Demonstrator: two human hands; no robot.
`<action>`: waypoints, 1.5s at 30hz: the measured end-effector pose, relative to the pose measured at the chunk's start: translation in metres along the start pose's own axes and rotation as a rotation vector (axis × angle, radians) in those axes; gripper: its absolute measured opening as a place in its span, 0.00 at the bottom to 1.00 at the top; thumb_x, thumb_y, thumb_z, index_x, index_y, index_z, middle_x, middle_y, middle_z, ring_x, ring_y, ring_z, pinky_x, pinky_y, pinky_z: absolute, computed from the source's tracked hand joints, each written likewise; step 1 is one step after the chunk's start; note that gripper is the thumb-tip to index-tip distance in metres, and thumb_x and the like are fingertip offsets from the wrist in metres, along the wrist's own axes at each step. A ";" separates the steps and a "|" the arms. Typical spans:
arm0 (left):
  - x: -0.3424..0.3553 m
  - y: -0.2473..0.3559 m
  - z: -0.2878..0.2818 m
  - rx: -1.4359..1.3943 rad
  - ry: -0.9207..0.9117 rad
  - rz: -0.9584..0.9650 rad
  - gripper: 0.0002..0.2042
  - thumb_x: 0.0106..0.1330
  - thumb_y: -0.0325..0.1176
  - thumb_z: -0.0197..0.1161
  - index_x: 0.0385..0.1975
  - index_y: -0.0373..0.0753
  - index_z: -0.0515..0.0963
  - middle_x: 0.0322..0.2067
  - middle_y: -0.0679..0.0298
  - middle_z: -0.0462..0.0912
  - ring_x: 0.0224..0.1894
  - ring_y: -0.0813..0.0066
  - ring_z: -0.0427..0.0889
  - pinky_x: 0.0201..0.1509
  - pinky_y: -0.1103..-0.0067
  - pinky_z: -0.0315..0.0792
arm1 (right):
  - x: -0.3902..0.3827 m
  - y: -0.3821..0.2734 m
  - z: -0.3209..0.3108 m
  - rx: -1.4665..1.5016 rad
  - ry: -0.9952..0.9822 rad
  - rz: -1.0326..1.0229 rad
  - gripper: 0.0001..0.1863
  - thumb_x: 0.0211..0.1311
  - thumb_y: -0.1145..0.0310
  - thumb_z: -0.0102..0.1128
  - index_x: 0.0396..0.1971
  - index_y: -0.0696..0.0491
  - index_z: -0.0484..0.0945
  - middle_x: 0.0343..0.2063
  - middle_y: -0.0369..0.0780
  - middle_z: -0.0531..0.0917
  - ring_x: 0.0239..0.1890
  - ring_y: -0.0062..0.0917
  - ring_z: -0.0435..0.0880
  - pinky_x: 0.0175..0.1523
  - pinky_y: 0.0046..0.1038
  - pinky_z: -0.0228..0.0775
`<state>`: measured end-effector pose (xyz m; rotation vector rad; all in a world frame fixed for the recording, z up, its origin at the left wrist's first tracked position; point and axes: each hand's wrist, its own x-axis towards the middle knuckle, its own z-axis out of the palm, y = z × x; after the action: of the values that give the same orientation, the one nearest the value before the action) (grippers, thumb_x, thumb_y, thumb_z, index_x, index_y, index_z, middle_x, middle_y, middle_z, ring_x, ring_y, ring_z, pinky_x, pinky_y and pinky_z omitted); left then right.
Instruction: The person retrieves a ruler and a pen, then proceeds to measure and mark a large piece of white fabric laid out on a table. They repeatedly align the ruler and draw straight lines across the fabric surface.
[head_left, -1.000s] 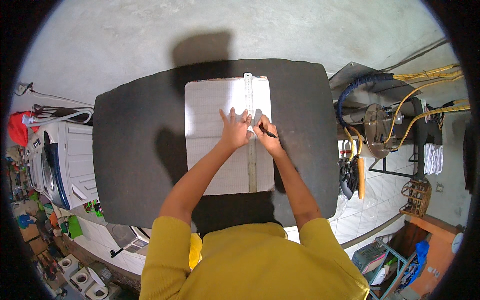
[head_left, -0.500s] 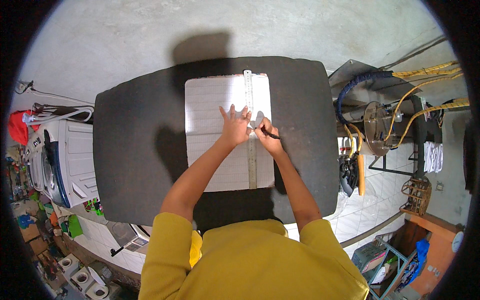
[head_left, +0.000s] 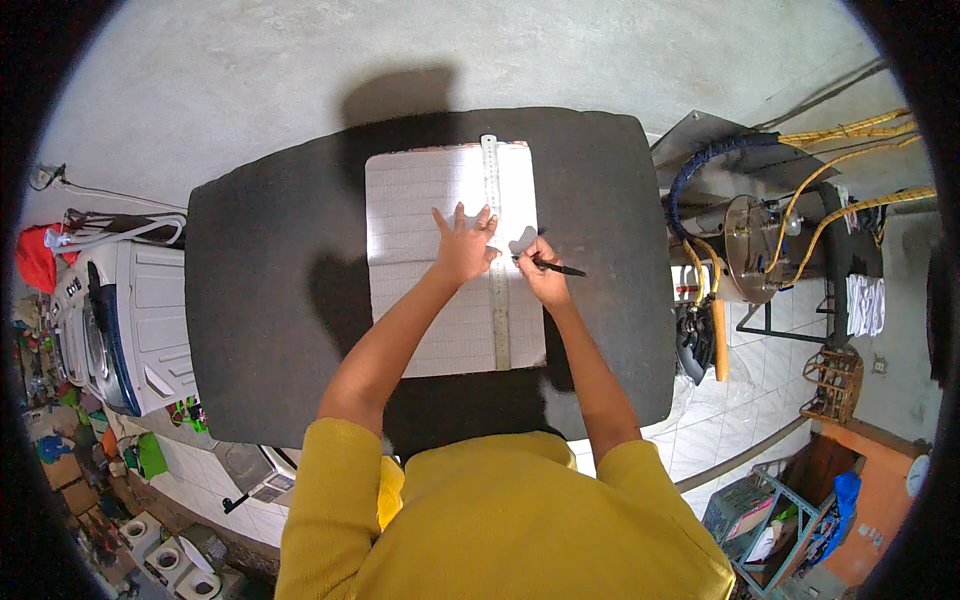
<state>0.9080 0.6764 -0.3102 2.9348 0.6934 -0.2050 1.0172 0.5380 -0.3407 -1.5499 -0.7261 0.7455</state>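
Note:
An open notebook [head_left: 408,225] with lined white pages lies on a dark table [head_left: 270,300]. A long metal ruler [head_left: 501,330] runs lengthwise over its right part and sticks out a little past the far edge. My left hand [head_left: 464,250] lies spread on the page, its fingertips at the ruler's left side and the thumb over it. Just right of the ruler, my right hand [head_left: 545,282] grips a black pen [head_left: 570,270], its tip close to the paper. Any line being drawn is too fine to make out.
A white washing machine [head_left: 150,320] stands left of the table. To the right are a metal machine with a round plate [head_left: 750,248], yellow hoses [head_left: 845,130] and an orange-handled tool [head_left: 720,340]. A grey wall [head_left: 600,60] rises behind the table.
My right hand has shifted slightly right, away from the ruler, and the pen now leans out more to the right. The left hand keeps its place on the ruler.

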 end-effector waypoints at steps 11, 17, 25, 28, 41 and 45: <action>-0.001 -0.006 -0.004 -0.061 -0.089 0.029 0.41 0.45 0.58 0.63 0.61 0.49 0.59 0.65 0.69 0.50 0.64 0.42 0.47 0.53 0.31 0.36 | 0.008 0.000 -0.001 -0.186 -0.081 -0.003 0.10 0.50 0.70 0.57 0.26 0.56 0.64 0.17 0.40 0.69 0.22 0.23 0.67 0.30 0.27 0.64; -0.002 -0.004 -0.004 -0.096 -0.094 0.024 0.42 0.44 0.58 0.64 0.61 0.47 0.58 0.66 0.69 0.48 0.65 0.42 0.46 0.53 0.32 0.37 | 0.011 0.004 -0.001 -0.206 -0.081 -0.107 0.09 0.54 0.73 0.54 0.23 0.54 0.62 0.15 0.31 0.64 0.20 0.14 0.61 0.24 0.21 0.57; -0.004 -0.001 -0.006 -0.050 -0.104 -0.005 0.43 0.44 0.56 0.64 0.61 0.47 0.58 0.66 0.71 0.46 0.64 0.43 0.47 0.53 0.32 0.41 | 0.008 -0.017 0.003 -0.329 -0.126 -0.053 0.10 0.52 0.70 0.55 0.27 0.56 0.63 0.18 0.40 0.68 0.22 0.24 0.66 0.30 0.28 0.63; -0.005 0.003 -0.005 -0.060 -0.117 -0.014 0.43 0.44 0.55 0.65 0.62 0.47 0.57 0.66 0.71 0.46 0.65 0.43 0.46 0.52 0.32 0.42 | 0.008 -0.017 0.005 -0.379 -0.111 -0.103 0.11 0.48 0.72 0.56 0.27 0.57 0.64 0.20 0.45 0.71 0.24 0.34 0.70 0.33 0.33 0.65; -0.014 0.010 -0.005 -0.137 -0.165 -0.057 0.45 0.44 0.52 0.67 0.63 0.47 0.53 0.67 0.71 0.42 0.66 0.44 0.42 0.53 0.31 0.38 | 0.009 -0.021 0.009 -0.434 -0.169 -0.001 0.11 0.47 0.71 0.55 0.28 0.58 0.65 0.27 0.49 0.73 0.32 0.44 0.73 0.36 0.39 0.66; -0.015 0.014 -0.003 -0.145 -0.178 -0.085 0.46 0.45 0.51 0.66 0.64 0.48 0.50 0.67 0.72 0.39 0.66 0.44 0.40 0.52 0.31 0.38 | 0.008 -0.022 0.009 -0.467 -0.169 -0.045 0.12 0.47 0.72 0.55 0.31 0.59 0.65 0.27 0.49 0.74 0.31 0.44 0.74 0.36 0.39 0.66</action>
<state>0.9013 0.6574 -0.3038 2.7115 0.7721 -0.4010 1.0138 0.5516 -0.3197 -1.8953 -1.1156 0.7103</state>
